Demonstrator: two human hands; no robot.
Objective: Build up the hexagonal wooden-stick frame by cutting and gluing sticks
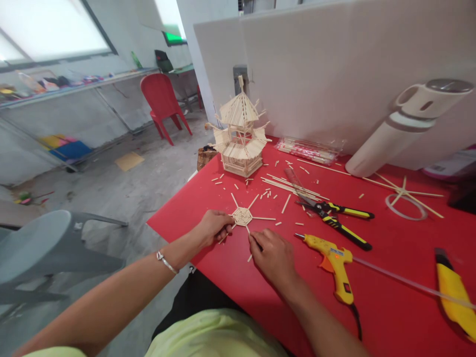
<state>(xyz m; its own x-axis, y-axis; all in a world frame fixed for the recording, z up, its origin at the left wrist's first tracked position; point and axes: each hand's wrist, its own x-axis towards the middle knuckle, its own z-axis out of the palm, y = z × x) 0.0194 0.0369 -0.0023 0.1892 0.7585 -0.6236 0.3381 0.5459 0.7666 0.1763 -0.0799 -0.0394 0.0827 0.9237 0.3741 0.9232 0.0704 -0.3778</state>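
A small hexagonal web of thin wooden sticks, with several spokes reaching outward, lies at the near left part of the red table. My left hand pinches its left edge near a spoke; a metal bangle circles that wrist. On the near side, my right hand closes thumb and fingers on a lower spoke, whose end sticks out below the fingers. Short cut stick pieces are scattered just beyond the web. To the right of my right hand a yellow glue gun lies on its side with a glue stick in its back.
Behind stands a pagoda model of sticks. Yellow-black cutting pliers, a clear ruler, long sticks, a packet of sticks, a tilted-looking flask, a star-shaped stick frame and a utility knife occupy the red table.
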